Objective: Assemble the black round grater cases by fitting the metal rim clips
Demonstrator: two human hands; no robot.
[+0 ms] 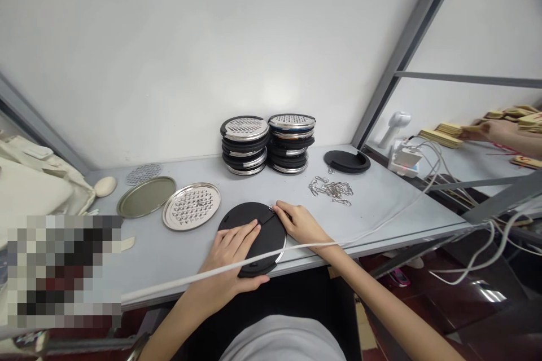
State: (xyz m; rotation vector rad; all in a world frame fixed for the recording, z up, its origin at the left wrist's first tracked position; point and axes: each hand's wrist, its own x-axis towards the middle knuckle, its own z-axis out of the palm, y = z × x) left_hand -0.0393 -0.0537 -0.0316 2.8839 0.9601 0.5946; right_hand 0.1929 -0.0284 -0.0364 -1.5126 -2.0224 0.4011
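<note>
A round black cover (256,231) with a silver rim showing along its lower right lies at the table's front edge. My left hand (228,254) is spread over its left side, fingers on top and thumb at the near edge, holding it. At the upper right rim my right hand (298,223) pinches a small metal clip (272,208), mostly hidden by the fingertips. To the left lie a silver grater disc (192,207) and an olive-coloured round plate (146,196). A pile of metal clips (332,189) is to the right.
Two stacks of round graters with black covers, left (245,144) and right (292,144), stand by the wall. Another black cover (347,161) lies at right. A white cable (359,234) crosses in front of my arms. At far right is another person's hand (493,131).
</note>
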